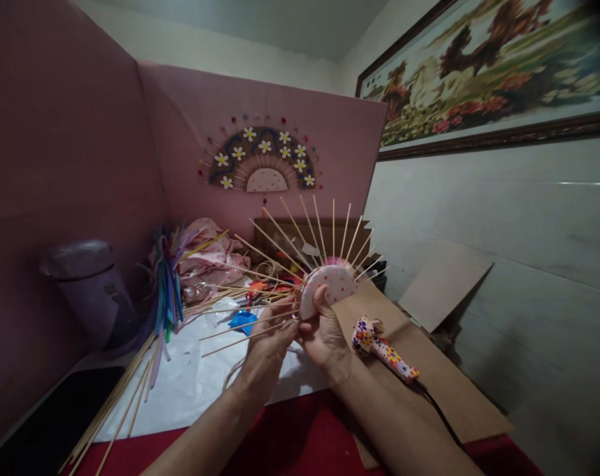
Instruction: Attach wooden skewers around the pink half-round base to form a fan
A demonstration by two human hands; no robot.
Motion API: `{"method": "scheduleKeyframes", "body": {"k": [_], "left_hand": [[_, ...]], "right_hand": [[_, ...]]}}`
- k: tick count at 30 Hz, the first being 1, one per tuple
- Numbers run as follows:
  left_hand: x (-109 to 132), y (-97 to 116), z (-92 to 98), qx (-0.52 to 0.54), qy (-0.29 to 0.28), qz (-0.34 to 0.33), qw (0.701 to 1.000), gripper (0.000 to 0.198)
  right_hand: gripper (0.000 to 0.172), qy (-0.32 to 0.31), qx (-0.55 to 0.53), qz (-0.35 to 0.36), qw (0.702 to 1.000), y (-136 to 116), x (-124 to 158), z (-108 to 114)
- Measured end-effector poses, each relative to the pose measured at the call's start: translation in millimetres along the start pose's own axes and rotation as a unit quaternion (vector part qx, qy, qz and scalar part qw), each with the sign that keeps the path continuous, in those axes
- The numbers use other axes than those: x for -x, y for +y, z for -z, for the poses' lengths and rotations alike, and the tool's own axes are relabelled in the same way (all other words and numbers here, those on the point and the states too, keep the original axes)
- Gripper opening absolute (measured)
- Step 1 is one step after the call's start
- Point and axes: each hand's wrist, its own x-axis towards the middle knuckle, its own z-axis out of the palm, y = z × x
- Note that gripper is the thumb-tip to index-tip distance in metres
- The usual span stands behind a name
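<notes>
My right hand (324, 334) is closed around a pink dotted half-disc (330, 283), its thumb pressed on the face. Thin wooden sticks (300, 231) fan out from the disc's curved edge, upward and to the left. My left hand (270, 344) pinches the lowest sticks at the disc's left side, fingers pressed together. Both hands are held above a white sheet (201, 383) on the red tabletop (300, 443).
A glue gun with a flowered cover (382, 349) lies on brown cardboard (439, 383) to the right. Loose sticks (116, 403), coloured strips (166, 291), a purple lidded container (89, 284) and pink cloth (211, 254) sit left. A finished flowered fan (263, 162) hangs on the pink board.
</notes>
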Motion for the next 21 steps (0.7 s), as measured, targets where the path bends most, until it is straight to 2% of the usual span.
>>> {"method": "scheduleKeyframes", "body": {"k": [4, 7, 10, 14, 17, 21], "left_hand": [[-5, -9, 8.0, -0.009, 0.016, -0.007, 1.000, 0.032], [-10, -12, 14.8, -0.044, 0.037, -0.030, 0.998, 0.024], [-12, -6, 17.8, -0.065, 0.037, -0.052, 0.996, 0.016], [-12, 5, 20.8, -0.106, 0.024, -0.091, 0.990, 0.016], [-11, 7, 22.5, -0.148, 0.022, -0.114, 0.982, 0.015], [-8, 7, 19.7, -0.170, 0.032, -0.118, 0.978, 0.017]], "right_hand": [[0.036, 0.022, -0.005, 0.002, 1.000, 6, -1, 1], [0.035, 0.001, -0.003, 0.019, 1.000, 6, 1, -2], [0.034, -0.024, -0.001, 0.032, 0.999, 4, 5, -6], [0.031, -0.011, 0.014, 0.066, 0.998, 0, 6, -7], [0.029, -0.028, 0.024, 0.059, 0.998, -2, 6, -8], [0.027, -0.037, -0.019, 0.048, 0.998, -2, 6, -8]]}}
